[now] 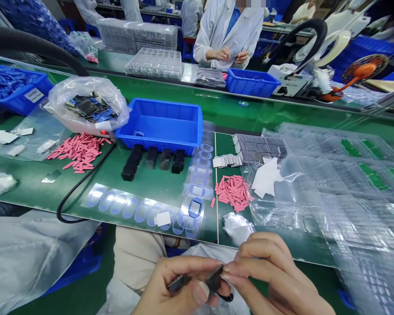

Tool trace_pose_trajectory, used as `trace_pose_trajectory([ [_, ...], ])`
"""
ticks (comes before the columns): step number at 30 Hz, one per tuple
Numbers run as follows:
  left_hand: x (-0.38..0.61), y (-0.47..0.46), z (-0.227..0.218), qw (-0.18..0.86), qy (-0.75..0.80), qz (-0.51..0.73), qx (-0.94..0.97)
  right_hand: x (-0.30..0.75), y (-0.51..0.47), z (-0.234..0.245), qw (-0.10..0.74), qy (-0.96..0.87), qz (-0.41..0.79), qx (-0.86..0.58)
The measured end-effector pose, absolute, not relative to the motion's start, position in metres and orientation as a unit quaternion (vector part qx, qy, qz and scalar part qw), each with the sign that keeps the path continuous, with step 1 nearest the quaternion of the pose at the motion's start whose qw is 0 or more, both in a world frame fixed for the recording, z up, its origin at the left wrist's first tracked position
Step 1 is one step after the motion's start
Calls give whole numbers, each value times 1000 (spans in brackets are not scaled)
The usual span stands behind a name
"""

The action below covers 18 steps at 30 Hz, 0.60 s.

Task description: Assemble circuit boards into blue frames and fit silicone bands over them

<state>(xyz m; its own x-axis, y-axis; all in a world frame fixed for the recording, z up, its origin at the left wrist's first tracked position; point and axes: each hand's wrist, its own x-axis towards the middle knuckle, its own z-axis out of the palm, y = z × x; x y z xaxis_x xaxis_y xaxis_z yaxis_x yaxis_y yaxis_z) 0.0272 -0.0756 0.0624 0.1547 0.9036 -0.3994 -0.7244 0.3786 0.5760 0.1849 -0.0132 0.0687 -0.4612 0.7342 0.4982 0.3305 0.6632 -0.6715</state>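
Low in the view, over my lap, my left hand (pixel 180 284) is closed round a small dark flat piece (pixel 214 280). Another dark part (pixel 178 283) shows between its palm and fingers. My right hand (pixel 265 275) pinches the upper right edge of the dark flat piece with thumb and fingertips. A black curved part (pixel 228 298) hangs just under the fingertips; what it belongs to is hidden. On the bench ahead lie a pile of pink strips (pixel 233 192), a crumpled clear film (pixel 238 227) and a strip of clear film with oval shapes (pixel 128 205).
Beyond stand a blue bin (pixel 167 113), stacks of black squares (pixel 133 162) and a bag-lined container of dark parts (pixel 92 109). Stacked clear trays (pixel 354 188) fill the right side. A black cable (pixel 65 197) loops over the bench edge. A co-worker (pixel 230 35) works opposite.
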Motion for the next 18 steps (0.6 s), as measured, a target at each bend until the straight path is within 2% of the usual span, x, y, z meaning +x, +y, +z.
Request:
trace_pose_trajectory([
  [13,30,-78,63,740,380,529,166,189,-9,74,425,-817,223,-319],
  [18,31,-80,58,706,392,547,223,186,-6,74,419,-816,241,-317],
])
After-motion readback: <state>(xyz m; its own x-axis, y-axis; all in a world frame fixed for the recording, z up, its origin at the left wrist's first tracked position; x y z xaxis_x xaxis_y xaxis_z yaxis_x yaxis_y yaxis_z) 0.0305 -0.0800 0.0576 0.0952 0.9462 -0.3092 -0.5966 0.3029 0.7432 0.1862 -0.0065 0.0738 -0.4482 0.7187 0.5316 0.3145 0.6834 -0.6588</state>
